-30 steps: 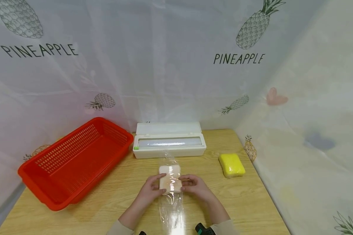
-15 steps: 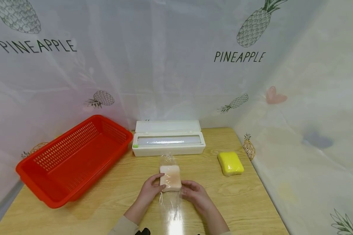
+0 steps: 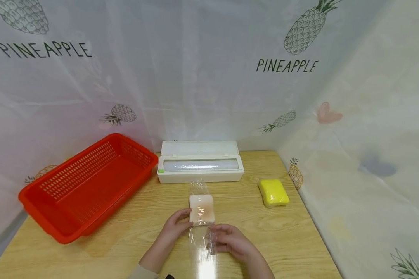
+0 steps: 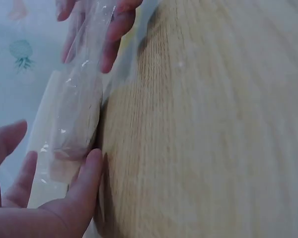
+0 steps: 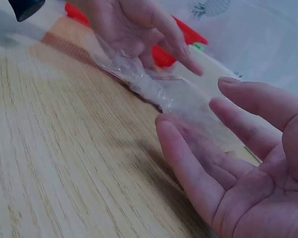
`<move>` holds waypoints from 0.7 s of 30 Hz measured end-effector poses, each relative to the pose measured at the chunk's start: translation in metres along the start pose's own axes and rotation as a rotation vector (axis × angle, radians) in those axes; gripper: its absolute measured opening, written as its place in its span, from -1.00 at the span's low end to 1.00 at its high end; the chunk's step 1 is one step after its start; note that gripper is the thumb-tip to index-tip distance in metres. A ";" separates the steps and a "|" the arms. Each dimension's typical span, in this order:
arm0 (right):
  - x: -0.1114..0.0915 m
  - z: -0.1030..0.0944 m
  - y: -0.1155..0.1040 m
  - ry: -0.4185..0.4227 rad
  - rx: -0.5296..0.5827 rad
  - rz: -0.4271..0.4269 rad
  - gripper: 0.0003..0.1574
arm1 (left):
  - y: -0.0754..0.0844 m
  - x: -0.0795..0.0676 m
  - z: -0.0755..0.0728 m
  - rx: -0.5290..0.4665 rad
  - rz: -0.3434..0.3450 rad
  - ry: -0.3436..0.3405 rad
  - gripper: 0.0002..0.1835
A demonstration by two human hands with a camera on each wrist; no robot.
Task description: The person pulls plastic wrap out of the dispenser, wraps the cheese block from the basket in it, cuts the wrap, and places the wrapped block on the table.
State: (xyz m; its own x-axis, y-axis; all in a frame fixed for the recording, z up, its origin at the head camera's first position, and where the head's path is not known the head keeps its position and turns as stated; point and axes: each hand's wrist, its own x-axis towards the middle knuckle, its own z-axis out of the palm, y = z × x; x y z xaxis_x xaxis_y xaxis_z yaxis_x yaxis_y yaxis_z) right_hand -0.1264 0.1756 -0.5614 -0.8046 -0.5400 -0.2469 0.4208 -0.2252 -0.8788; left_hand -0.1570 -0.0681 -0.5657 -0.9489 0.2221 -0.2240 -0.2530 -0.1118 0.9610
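Note:
A toast-like bread slice (image 3: 201,209), wrapped in clear plastic film, lies on the wooden table. Loose film (image 3: 201,237) trails from its near side, and a shorter piece sticks out at the far side. At the slice's left edge is my left hand (image 3: 176,224), its fingers spread; in the left wrist view the thumb (image 4: 89,171) touches the wrapped slice's end. My right hand (image 3: 230,241) is at the near right corner, fingers parted, against the trailing film. The right wrist view has that hand's fingers (image 5: 181,158) extended and apart.
A white cling film dispenser (image 3: 200,177) with its lid up stands behind the slice. To the left sits a red plastic basket (image 3: 87,186). A yellow wrapped block (image 3: 274,192) lies to the right. A printed curtain (image 3: 195,77) hangs behind the table.
My right hand has slid from the slice's right edge toward me, down to the trailing film. The left hand's fingers have eased off the slice's top to its left edge.

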 end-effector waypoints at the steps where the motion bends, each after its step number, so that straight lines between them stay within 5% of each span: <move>1: -0.001 0.000 0.000 -0.020 0.002 0.005 -0.50 | 0.000 -0.004 -0.002 -0.021 -0.016 -0.024 -0.42; 5: -0.004 0.000 0.000 -0.120 -0.005 0.033 -0.51 | 0.000 -0.020 -0.009 -0.067 -0.065 -0.136 -0.39; 12: -0.010 0.000 -0.001 -0.277 -0.017 0.000 -0.50 | 0.000 -0.045 -0.020 0.045 -0.087 -0.313 -0.45; 18: -0.012 0.001 -0.009 -0.219 -0.076 -0.020 -0.52 | 0.008 -0.054 -0.021 0.075 -0.030 -0.457 -0.48; 21: -0.010 0.000 -0.012 -0.146 -0.136 -0.009 -0.49 | 0.013 -0.054 -0.017 0.101 0.016 -0.444 -0.49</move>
State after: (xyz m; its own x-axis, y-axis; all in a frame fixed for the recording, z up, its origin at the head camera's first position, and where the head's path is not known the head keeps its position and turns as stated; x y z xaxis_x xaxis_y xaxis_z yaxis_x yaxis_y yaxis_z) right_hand -0.1232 0.1836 -0.5479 -0.7348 -0.6524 -0.1856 0.3451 -0.1240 -0.9303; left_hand -0.1123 -0.0983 -0.5443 -0.7742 0.6174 -0.1393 -0.1987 -0.0281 0.9797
